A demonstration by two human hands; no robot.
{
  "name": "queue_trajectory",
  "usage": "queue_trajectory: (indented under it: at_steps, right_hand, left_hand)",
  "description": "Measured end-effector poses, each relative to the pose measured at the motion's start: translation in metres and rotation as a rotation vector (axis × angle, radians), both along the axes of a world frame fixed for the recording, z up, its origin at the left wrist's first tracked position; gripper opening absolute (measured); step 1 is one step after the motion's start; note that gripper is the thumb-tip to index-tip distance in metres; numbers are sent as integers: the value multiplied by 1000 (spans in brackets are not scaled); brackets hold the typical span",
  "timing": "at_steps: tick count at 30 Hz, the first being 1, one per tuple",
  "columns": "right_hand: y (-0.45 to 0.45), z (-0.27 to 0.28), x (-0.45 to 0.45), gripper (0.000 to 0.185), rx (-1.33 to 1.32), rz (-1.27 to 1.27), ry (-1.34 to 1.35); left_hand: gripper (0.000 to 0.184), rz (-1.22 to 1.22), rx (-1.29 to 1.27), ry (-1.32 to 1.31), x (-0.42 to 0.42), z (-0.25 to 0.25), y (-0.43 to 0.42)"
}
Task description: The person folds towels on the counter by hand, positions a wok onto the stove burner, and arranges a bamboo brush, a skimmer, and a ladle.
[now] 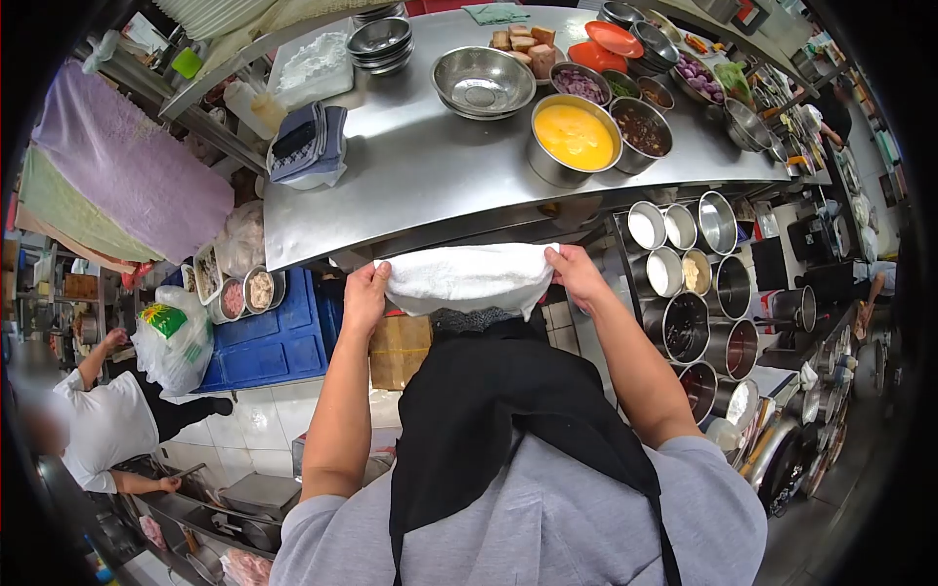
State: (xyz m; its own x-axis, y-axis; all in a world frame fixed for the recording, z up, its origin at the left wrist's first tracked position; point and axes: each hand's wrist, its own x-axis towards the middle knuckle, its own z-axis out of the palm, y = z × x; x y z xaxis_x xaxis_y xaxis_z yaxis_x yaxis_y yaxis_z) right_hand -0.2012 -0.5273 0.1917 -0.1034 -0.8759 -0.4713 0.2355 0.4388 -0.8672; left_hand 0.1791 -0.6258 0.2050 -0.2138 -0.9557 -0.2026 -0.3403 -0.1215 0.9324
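A white towel (469,276) is stretched sideways in front of my black apron, just short of the steel counter's front edge. My left hand (367,291) pinches its left end, the thumb on top. At the other end, my right hand (576,274) grips the corner between thumb and fingers. The towel sags a little in the middle, and its lower edge hangs unevenly. Beyond it on the steel counter (391,210) stand a pot of yellow liquid (575,137) and a stack of steel bowls (483,80).
Folded blue-grey cloths (309,144) lie at the counter's left end. A rack of steel pots (686,327) stands on my right. Blue bins (264,337) and a plastic bag (172,337) are on my left. A co-worker in a white shirt (107,430) stands at the lower left.
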Motion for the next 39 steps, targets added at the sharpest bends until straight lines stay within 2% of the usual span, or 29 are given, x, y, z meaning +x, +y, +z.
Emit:
queue_trajectory:
  at_steps: [2,4,5,6,7,8,10,12,14,15,16,18,19,20,22,25,29,31,33,34,35,36,37,39]
  right_hand:
    - [10,-29,-18,28,-11,-24,160]
    - [14,-47,-32,28,0,57,194]
    - [10,-56,-33,28,-60,16,222]
    - [17,-53,-25,28,-96,-26,238]
    - [20,-48,-26,26,-85,-41,195]
    - [19,-36,-29,26,-33,-16,93]
    - [12,-7,-31,28,-20,12,-26]
    - [1,20,-31,31,-139,-21,-230]
    - [-10,42,-31,39,-302,-17,-445]
    - [-14,49,-24,40,-268,-38,-513]
    - [-16,53,-15,41,-234,-59,-583]
    - [-15,4,-16,42,-141,16,-480]
    - [-13,9,-2,38,-57,-71,-407]
    - [-12,-11,-7,32,-7,4,-351]
    - [-7,-39,-6,29,12,15,-265]
    - [-1,-37,2,28,63,15,-164]
    - [7,-21,8,30,50,-2,-132]
    - [15,-31,-13,31,133,-91,113]
    - [27,-54,-28,33,102,-22,98]
    - [29,-65,-30,33,107,-17,120]
    - [32,-56,-25,34,71,-19,49]
    - [37,-52,-26,34,81,-24,45]
    - [35,-47,-27,35,28,-5,-8]
    - [26,-25,-29,35,-34,15,-61]
  left_hand:
    - [34,-11,-43,-74,20,-33,0]
    - [35,-44,14,-269,35,-67,-1]
    - [34,28,-35,-212,35,-81,2]
    - [34,26,-26,-216,31,-64,4]
    - [34,2,22,-84,31,-47,11]
    - [34,-16,61,56,27,-22,14]
    - [33,-64,157,118,28,15,5]
    - [30,14,168,245,16,61,0]
    - [29,31,118,415,15,79,-10]
    - [30,-27,62,494,5,93,-8]
    - [32,-7,135,594,-1,81,-8]
    - [32,37,280,385,-4,30,-4]
    - [33,-2,289,367,-3,1,-2]
    - [34,-42,315,345,-2,-19,3]
    - [33,43,338,359,-8,-31,18]
    - [36,40,300,361,-11,-41,17]
    - [40,34,98,119,-11,-30,21]
    - [40,39,12,-109,6,-37,15]
    - [42,4,-91,-321,24,-56,11]
    - [42,6,-102,-313,26,-66,5]
    - [42,63,-83,-173,29,-70,5]
    - [43,116,-57,-38,25,-57,11]
    - [43,34,11,-57,32,-39,11]
    - [40,-22,145,135,34,-5,8]
